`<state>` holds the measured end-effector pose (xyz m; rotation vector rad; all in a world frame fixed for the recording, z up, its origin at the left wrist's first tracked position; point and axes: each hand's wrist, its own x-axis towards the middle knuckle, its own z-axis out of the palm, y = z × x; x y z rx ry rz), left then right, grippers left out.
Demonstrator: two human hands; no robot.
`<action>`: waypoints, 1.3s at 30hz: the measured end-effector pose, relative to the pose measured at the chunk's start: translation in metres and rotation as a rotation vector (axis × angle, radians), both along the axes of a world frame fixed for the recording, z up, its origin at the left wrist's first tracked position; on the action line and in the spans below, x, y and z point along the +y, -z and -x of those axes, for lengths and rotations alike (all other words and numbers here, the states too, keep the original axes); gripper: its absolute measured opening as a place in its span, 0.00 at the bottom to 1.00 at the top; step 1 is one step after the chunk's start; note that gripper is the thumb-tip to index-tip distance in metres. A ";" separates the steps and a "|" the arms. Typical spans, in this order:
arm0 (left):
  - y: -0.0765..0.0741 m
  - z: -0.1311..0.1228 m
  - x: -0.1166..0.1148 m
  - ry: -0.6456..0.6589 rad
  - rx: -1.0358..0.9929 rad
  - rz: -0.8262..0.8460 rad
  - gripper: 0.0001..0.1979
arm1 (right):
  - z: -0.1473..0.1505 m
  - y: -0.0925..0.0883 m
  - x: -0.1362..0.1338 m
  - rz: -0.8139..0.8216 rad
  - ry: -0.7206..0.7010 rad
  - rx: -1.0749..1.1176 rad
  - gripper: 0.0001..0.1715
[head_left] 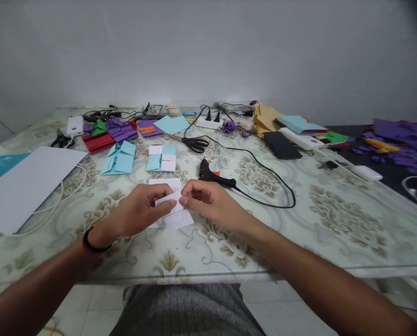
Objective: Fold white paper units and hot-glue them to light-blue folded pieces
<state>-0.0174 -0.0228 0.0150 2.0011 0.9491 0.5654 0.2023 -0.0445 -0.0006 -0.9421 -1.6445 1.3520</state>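
Near the front of the table, a small folded piece of white paper (176,208) is pinched between both hands. My left hand (141,207) grips its left side, thumb on top. At its right corner, my right hand (208,201) holds it between thumb and curled fingers. More white paper (164,182) lies under and behind the hands; whether it joins the held piece I cannot tell. A black glue gun (215,176) rests just beyond my right hand. Behind the hands lie a blue-and-white folded paper square (161,158) and folded light-blue papers (119,157).
Black scissors (196,144) lie behind the glue gun, whose cord (264,204) loops to the right. A power strip (209,123) stands by the wall. White sheets (33,186) cover the left side. A phone (281,145) and coloured paper stacks (301,125) occupy the back right.
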 end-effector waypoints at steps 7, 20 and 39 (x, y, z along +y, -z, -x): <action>0.000 -0.002 -0.001 0.052 0.020 0.035 0.12 | 0.001 0.000 -0.002 -0.045 0.008 -0.002 0.16; 0.008 -0.001 0.001 -0.070 -0.168 0.196 0.14 | 0.000 -0.001 0.002 0.018 0.081 0.095 0.20; 0.012 0.003 0.002 -0.053 -0.162 0.070 0.15 | 0.003 0.000 -0.003 -0.012 0.009 0.007 0.18</action>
